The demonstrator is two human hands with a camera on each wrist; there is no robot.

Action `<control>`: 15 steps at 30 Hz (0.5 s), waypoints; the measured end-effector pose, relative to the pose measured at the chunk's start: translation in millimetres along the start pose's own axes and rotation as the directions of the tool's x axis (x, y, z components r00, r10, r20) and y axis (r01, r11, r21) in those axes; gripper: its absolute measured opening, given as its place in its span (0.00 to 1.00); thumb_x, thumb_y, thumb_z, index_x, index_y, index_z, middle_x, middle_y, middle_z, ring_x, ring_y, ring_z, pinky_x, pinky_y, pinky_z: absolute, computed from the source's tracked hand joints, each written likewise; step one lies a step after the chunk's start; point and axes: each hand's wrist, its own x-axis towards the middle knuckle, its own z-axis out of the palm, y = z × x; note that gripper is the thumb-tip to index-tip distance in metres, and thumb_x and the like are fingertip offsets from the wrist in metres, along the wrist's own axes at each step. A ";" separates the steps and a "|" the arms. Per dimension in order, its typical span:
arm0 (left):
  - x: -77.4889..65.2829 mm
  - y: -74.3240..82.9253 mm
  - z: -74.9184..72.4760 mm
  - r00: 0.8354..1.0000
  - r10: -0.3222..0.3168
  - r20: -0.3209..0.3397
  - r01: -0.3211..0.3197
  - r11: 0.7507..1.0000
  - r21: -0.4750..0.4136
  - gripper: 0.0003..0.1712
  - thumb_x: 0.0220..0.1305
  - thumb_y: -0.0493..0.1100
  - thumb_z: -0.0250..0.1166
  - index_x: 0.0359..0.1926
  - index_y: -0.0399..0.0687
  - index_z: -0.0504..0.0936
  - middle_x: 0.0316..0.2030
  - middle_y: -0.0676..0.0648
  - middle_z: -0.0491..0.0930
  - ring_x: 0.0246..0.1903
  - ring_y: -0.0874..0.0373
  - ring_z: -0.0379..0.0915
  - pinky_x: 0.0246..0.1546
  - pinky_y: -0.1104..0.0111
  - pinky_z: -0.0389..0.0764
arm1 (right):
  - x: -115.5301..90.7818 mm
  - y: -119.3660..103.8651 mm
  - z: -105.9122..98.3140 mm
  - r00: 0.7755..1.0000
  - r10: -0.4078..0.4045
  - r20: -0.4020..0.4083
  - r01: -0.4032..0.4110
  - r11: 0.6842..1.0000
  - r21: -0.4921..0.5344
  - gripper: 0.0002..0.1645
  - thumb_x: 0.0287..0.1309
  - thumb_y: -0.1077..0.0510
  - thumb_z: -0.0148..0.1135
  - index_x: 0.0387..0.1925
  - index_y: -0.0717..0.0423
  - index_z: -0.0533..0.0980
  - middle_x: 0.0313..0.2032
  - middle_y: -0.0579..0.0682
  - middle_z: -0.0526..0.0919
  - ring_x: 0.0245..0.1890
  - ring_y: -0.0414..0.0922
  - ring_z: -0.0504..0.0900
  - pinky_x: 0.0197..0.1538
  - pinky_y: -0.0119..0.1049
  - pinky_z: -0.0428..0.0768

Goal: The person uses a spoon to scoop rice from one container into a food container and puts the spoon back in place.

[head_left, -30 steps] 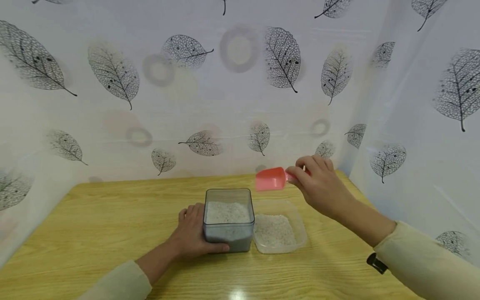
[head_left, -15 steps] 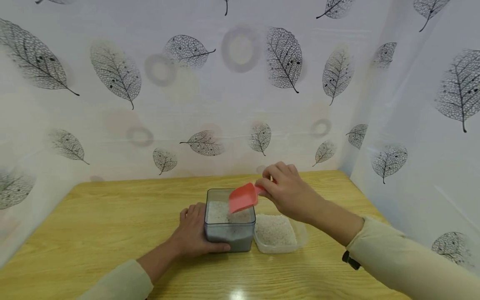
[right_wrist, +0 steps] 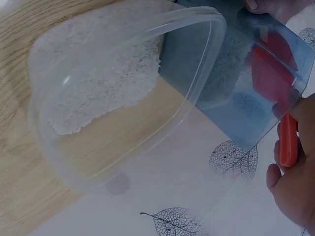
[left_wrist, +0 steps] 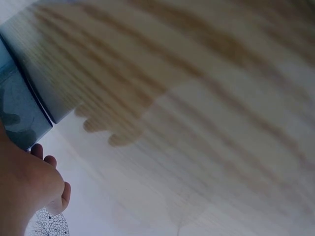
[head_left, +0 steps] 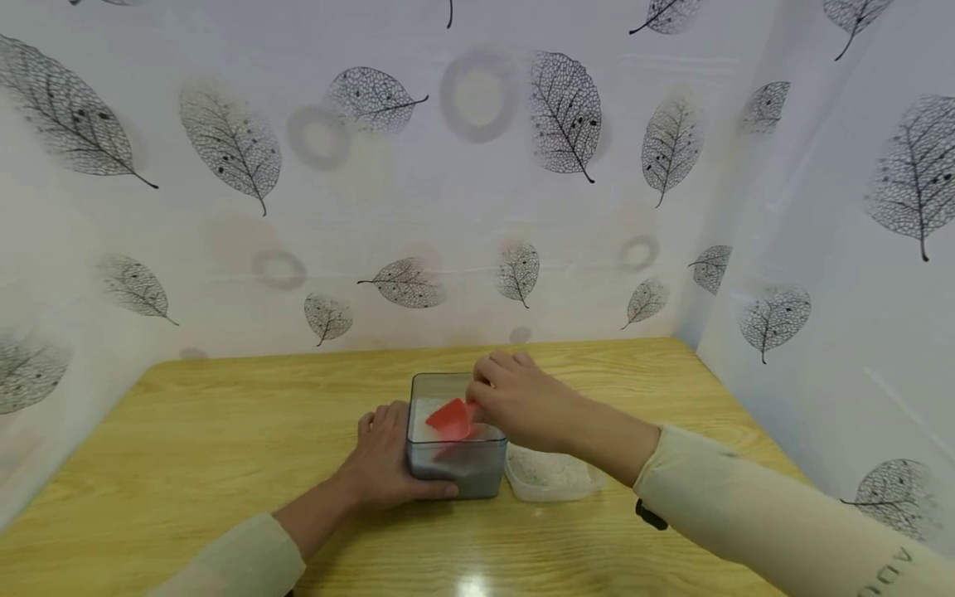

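Note:
My right hand (head_left: 525,405) grips the handle of a red scoop (head_left: 450,420), whose bowl dips inside a tall grey-blue see-through bin (head_left: 470,477). White rice (head_left: 425,410) fills much of this bin. In the right wrist view the scoop's orange-red handle (right_wrist: 288,142) lies within the curled fingers, and its bowl shows through the bin wall. My left hand (head_left: 384,464) holds the bin from the left, thumb along the front and fingers round the far side. Beside the bin on the right stands a low clear tub (head_left: 555,495) with rice in it, partly covered by my right forearm.
Both containers stand on a wood-grain table (head_left: 224,448). A pale curtain (head_left: 462,207) printed with dark leaves hangs behind the table and along its sides. A black band (head_left: 652,514) shows under the right sleeve.
My right hand has carried the scoop left from above the clear tub, over the bin and down inside it, tilting the bowl. The left hand and bin have stayed in place.

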 end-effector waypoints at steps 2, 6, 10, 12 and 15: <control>1.3 0.6 0.3 1.000 0.004 0.003 -0.004 1.000 -0.006 0.65 0.31 0.88 0.64 0.61 0.49 0.65 0.48 0.52 0.69 0.49 0.56 0.62 0.55 0.52 0.58 | 3.6 -0.7 1.3 1.000 -0.008 0.030 0.007 1.000 0.020 0.12 0.64 0.46 0.65 0.39 0.49 0.79 0.39 0.44 0.75 0.41 0.44 0.71 0.46 0.39 0.69; 3.6 0.9 1.5 1.000 0.016 0.002 -0.016 1.000 -0.014 0.64 0.31 0.88 0.66 0.61 0.50 0.65 0.48 0.52 0.69 0.48 0.57 0.62 0.55 0.52 0.58 | 8.9 0.4 1.8 0.997 -0.022 0.078 0.016 0.997 0.073 0.12 0.63 0.48 0.66 0.36 0.52 0.79 0.36 0.46 0.76 0.38 0.43 0.73 0.44 0.39 0.74; 4.0 0.2 3.3 1.000 0.024 -0.014 -0.024 1.000 -0.007 0.64 0.31 0.87 0.67 0.61 0.49 0.65 0.49 0.52 0.69 0.49 0.56 0.63 0.55 0.52 0.58 | 7.7 3.8 6.4 0.995 -0.024 0.096 0.005 0.981 0.193 0.10 0.66 0.52 0.64 0.39 0.55 0.79 0.39 0.48 0.76 0.40 0.44 0.74 0.48 0.39 0.75; 2.8 0.6 3.2 1.000 0.020 -0.021 -0.020 1.000 -0.009 0.64 0.31 0.86 0.68 0.61 0.48 0.65 0.49 0.51 0.70 0.49 0.56 0.63 0.54 0.52 0.58 | 5.9 5.7 10.7 0.997 -0.026 0.079 0.006 0.967 0.254 0.10 0.67 0.52 0.62 0.41 0.55 0.79 0.41 0.49 0.76 0.43 0.45 0.74 0.50 0.39 0.75; 2.7 2.6 2.1 1.000 0.019 -0.022 -0.020 1.000 -0.009 0.65 0.31 0.86 0.68 0.62 0.48 0.65 0.49 0.50 0.70 0.50 0.55 0.63 0.55 0.52 0.58 | 3.2 8.2 16.2 0.998 -0.012 0.057 -0.006 0.953 0.304 0.10 0.68 0.52 0.61 0.42 0.54 0.78 0.42 0.48 0.77 0.45 0.45 0.73 0.52 0.38 0.74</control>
